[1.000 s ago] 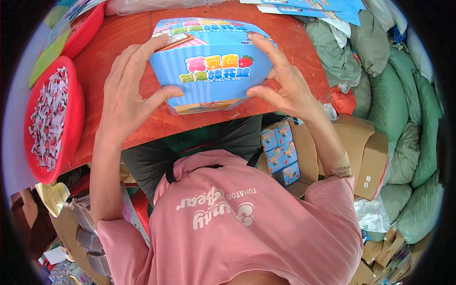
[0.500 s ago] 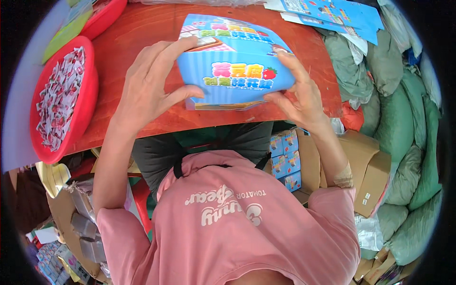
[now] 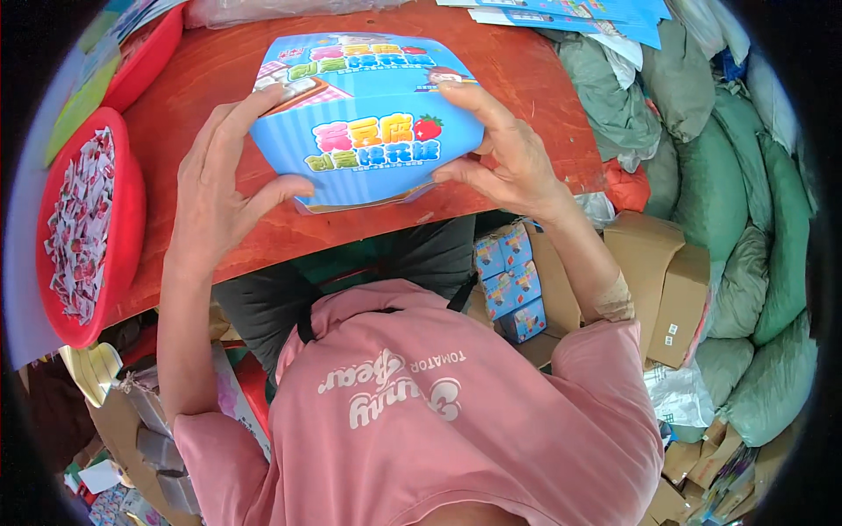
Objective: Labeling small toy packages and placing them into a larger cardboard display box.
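Observation:
A light-blue printed cardboard box (image 3: 289, 180) with colourful lettering and a strawberry picture is held above the near edge of the red-brown table (image 3: 210, 66). My left hand (image 3: 224, 171) grips its left side, with fingers over the top corner and thumb at the lower front edge. On the opposite side my right hand (image 3: 504, 158) clasps it, fingers on the upper right corner and thumb by the lower right. The box's front panel bulges slightly. Its back and underside are hidden.
A red bowl (image 3: 130, 228) of small wrapped sachets stands at the left, with another red bowl (image 3: 145, 66) beyond. Flat blue printed cartons (image 3: 570, 10) lie at the far right. Below right, an open brown carton (image 3: 551, 280) contains small blue boxes (image 3: 513, 285); green sacks (image 3: 724, 184) pile alongside.
The whole view has shifted and turned slightly. Both hands keep their hold on the box, which now appears farther left in the picture.

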`<state>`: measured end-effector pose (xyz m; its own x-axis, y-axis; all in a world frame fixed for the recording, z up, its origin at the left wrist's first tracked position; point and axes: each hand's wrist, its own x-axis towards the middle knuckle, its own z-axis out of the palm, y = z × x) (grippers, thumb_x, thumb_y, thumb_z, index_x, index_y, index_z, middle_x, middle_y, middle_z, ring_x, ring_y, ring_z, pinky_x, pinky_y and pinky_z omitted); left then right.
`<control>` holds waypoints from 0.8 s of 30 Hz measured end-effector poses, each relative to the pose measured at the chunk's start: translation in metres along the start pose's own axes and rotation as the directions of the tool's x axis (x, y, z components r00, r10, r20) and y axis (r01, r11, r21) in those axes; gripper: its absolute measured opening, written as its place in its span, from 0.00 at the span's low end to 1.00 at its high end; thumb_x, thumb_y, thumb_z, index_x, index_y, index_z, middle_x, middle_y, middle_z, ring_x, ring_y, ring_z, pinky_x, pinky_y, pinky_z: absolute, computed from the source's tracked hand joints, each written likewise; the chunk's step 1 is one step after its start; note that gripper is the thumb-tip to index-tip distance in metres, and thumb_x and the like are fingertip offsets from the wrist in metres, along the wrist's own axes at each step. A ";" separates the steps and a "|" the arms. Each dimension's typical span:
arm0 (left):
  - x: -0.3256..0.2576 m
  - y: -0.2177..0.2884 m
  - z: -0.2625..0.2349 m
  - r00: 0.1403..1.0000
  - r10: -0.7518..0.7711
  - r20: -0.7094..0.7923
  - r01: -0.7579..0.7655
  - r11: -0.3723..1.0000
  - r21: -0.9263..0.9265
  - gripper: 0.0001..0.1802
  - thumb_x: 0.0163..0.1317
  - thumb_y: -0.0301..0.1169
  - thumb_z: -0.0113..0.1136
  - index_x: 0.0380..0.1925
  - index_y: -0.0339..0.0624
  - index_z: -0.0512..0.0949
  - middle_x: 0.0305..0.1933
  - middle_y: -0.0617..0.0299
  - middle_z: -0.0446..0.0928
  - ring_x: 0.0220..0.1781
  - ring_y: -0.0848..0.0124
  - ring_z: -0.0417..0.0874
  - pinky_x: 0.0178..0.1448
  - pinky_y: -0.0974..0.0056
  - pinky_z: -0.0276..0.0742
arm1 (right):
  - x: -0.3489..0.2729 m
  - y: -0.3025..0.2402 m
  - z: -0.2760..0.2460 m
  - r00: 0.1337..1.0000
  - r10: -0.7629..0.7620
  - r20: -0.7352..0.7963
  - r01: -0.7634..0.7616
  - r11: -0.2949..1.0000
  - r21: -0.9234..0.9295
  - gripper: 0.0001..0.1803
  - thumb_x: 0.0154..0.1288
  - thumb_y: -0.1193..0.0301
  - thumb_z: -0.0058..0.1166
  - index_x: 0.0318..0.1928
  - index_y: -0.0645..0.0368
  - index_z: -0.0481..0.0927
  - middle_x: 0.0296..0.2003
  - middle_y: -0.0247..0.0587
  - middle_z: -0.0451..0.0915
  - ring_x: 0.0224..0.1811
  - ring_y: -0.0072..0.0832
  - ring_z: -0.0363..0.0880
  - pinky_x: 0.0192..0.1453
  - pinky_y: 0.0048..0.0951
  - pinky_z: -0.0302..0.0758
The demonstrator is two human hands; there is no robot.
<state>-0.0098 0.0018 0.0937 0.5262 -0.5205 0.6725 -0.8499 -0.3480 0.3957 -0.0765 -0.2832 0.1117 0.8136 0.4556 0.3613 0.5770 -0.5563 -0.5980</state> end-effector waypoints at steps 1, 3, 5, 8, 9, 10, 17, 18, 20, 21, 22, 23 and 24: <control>-0.001 -0.001 0.000 1.000 -0.002 -0.003 0.002 1.000 -0.003 0.41 0.37 0.37 0.73 0.55 0.42 0.68 0.49 0.53 0.75 0.48 0.56 0.76 0.49 0.58 0.75 | 0.001 0.001 0.004 1.000 0.002 0.004 -0.002 1.000 -0.003 0.41 0.48 0.83 0.65 0.63 0.61 0.59 0.62 0.49 0.63 0.53 0.32 0.75 0.46 0.28 0.80; -0.003 -0.003 0.000 1.000 -0.025 0.009 0.025 1.000 -0.018 0.42 0.37 0.37 0.73 0.56 0.43 0.67 0.52 0.53 0.73 0.49 0.56 0.76 0.51 0.57 0.74 | 0.000 0.007 0.014 0.991 -0.078 -0.107 0.085 0.994 0.063 0.40 0.48 0.80 0.65 0.62 0.62 0.60 0.53 0.51 0.74 0.45 0.29 0.80 0.41 0.25 0.79; -0.005 -0.006 0.001 0.999 -0.034 0.009 0.034 0.999 -0.004 0.42 0.38 0.37 0.72 0.57 0.42 0.65 0.54 0.53 0.73 0.50 0.55 0.76 0.52 0.57 0.75 | -0.002 0.011 0.015 0.980 -0.163 -0.115 0.158 0.986 -0.047 0.39 0.49 0.79 0.66 0.62 0.63 0.60 0.45 0.50 0.78 0.41 0.28 0.82 0.38 0.23 0.78; -0.012 -0.006 0.003 0.994 -0.108 0.025 0.108 0.994 -0.028 0.43 0.41 0.38 0.71 0.58 0.42 0.63 0.57 0.52 0.71 0.52 0.53 0.77 0.53 0.57 0.75 | -0.002 0.016 0.019 0.955 -0.259 -0.147 0.236 0.959 -0.155 0.39 0.49 0.77 0.66 0.61 0.63 0.61 0.33 0.48 0.82 0.34 0.28 0.83 0.34 0.22 0.77; -0.014 -0.007 0.005 0.985 -0.168 0.043 0.171 0.983 -0.068 0.43 0.42 0.38 0.71 0.59 0.42 0.62 0.59 0.52 0.70 0.53 0.52 0.77 0.54 0.57 0.76 | -0.003 0.017 0.021 0.947 -0.268 -0.180 0.241 0.957 -0.159 0.39 0.49 0.75 0.67 0.61 0.62 0.61 0.28 0.47 0.82 0.32 0.29 0.84 0.33 0.22 0.77; -0.016 -0.007 0.005 0.984 -0.170 0.043 0.173 0.983 -0.069 0.43 0.42 0.38 0.71 0.59 0.42 0.62 0.59 0.52 0.70 0.53 0.52 0.77 0.54 0.57 0.76 | -0.005 0.018 0.022 0.947 -0.268 -0.178 0.241 0.958 -0.158 0.39 0.49 0.75 0.67 0.61 0.62 0.61 0.28 0.47 0.82 0.32 0.29 0.84 0.33 0.22 0.77; -0.015 -0.010 0.005 0.989 -0.143 0.039 0.144 0.989 -0.022 0.42 0.44 0.40 0.69 0.59 0.41 0.61 0.57 0.53 0.71 0.52 0.53 0.78 0.52 0.57 0.78 | -0.012 0.027 0.024 0.942 -0.303 -0.148 0.240 0.911 -0.335 0.47 0.50 0.71 0.66 0.65 0.67 0.50 0.30 0.45 0.83 0.36 0.31 0.84 0.37 0.25 0.78; -0.016 -0.010 0.004 0.988 -0.148 0.042 0.148 0.989 0.002 0.42 0.45 0.41 0.69 0.60 0.42 0.61 0.56 0.52 0.72 0.51 0.54 0.78 0.51 0.57 0.78 | -0.012 0.027 0.024 0.952 -0.266 -0.148 0.218 0.935 -0.282 0.48 0.51 0.70 0.66 0.65 0.68 0.47 0.30 0.45 0.84 0.36 0.31 0.84 0.38 0.25 0.78; -0.019 -0.011 0.005 0.985 -0.169 0.042 0.169 0.986 -0.004 0.43 0.44 0.41 0.69 0.60 0.42 0.61 0.56 0.52 0.73 0.50 0.54 0.79 0.51 0.57 0.78 | -0.009 0.026 0.026 0.952 -0.264 -0.155 0.204 0.924 -0.324 0.49 0.51 0.70 0.66 0.65 0.68 0.46 0.31 0.46 0.84 0.37 0.31 0.84 0.38 0.25 0.78; -0.020 -0.012 0.006 0.981 -0.190 0.044 0.191 0.981 -0.012 0.43 0.44 0.42 0.69 0.60 0.42 0.61 0.55 0.51 0.73 0.49 0.54 0.80 0.50 0.56 0.78 | -0.009 0.025 0.026 0.952 -0.259 -0.161 0.187 0.912 -0.365 0.50 0.51 0.69 0.66 0.65 0.69 0.45 0.31 0.46 0.84 0.37 0.31 0.84 0.39 0.25 0.78; -0.020 -0.012 0.007 0.981 -0.190 0.041 0.191 0.982 -0.012 0.43 0.44 0.42 0.69 0.60 0.42 0.61 0.55 0.51 0.73 0.49 0.54 0.80 0.50 0.56 0.78 | -0.008 0.026 0.025 0.952 -0.262 -0.159 0.190 0.911 -0.366 0.50 0.51 0.69 0.66 0.65 0.69 0.45 0.31 0.46 0.84 0.37 0.31 0.84 0.39 0.25 0.78; -0.020 -0.012 0.008 0.985 -0.169 0.029 0.169 0.985 -0.017 0.43 0.44 0.42 0.70 0.60 0.43 0.61 0.54 0.50 0.73 0.48 0.54 0.80 0.49 0.56 0.79 | -0.008 0.026 0.025 0.951 -0.265 -0.156 0.196 0.913 -0.358 0.50 0.51 0.69 0.66 0.65 0.70 0.45 0.31 0.46 0.84 0.37 0.30 0.84 0.39 0.24 0.78; -0.019 -0.012 0.009 0.989 -0.147 0.017 0.147 0.989 -0.023 0.44 0.44 0.42 0.70 0.60 0.43 0.61 0.54 0.50 0.74 0.47 0.54 0.81 0.48 0.56 0.79 | -0.008 0.027 0.025 0.951 -0.268 -0.153 0.202 0.915 -0.349 0.50 0.50 0.68 0.66 0.65 0.71 0.45 0.31 0.46 0.84 0.37 0.30 0.84 0.39 0.24 0.78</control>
<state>-0.0093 0.0088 0.0709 0.6458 -0.4772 0.5960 -0.7635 -0.4031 0.5046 -0.0689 -0.2842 0.0743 0.6300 0.4761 0.6136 0.7172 -0.6597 -0.2245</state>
